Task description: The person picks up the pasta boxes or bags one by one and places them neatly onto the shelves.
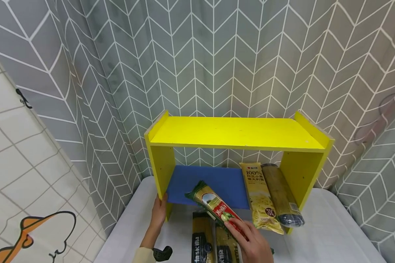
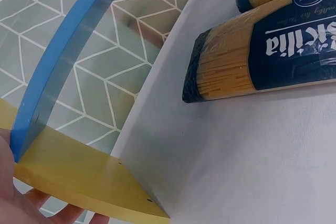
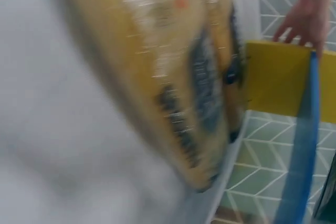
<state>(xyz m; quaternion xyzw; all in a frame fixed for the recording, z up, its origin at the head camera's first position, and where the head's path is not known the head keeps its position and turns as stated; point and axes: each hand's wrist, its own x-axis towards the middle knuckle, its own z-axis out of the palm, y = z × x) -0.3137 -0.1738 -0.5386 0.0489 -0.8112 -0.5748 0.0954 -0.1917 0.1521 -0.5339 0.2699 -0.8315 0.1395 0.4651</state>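
Observation:
My right hand (image 1: pixel 251 241) grips the lower end of a green and red spaghetti pack (image 1: pixel 214 204). The pack slants over the front of the blue shelf board (image 1: pixel 205 179), its far end above the board. In the right wrist view only a dark green strip of it shows at the edge. My left hand (image 1: pixel 158 212) holds the front edge of the yellow left side panel (image 1: pixel 161 171), near the blue board. The left wrist view shows the thumb side inside and fingers (image 2: pixel 68 214) round the panel (image 2: pixel 84 174).
On the blue board's right side lie a yellow pasta pack (image 1: pixel 260 197) and a dark-ended noodle pack (image 1: pixel 281 195). Two "la sicilia" spaghetti packs, left (image 1: pixel 202 237) and right (image 1: pixel 227 243), lie on the white table (image 1: pixel 329 226) below. A yellow top board (image 1: pixel 237 131) spans above; a patterned curtain hangs behind.

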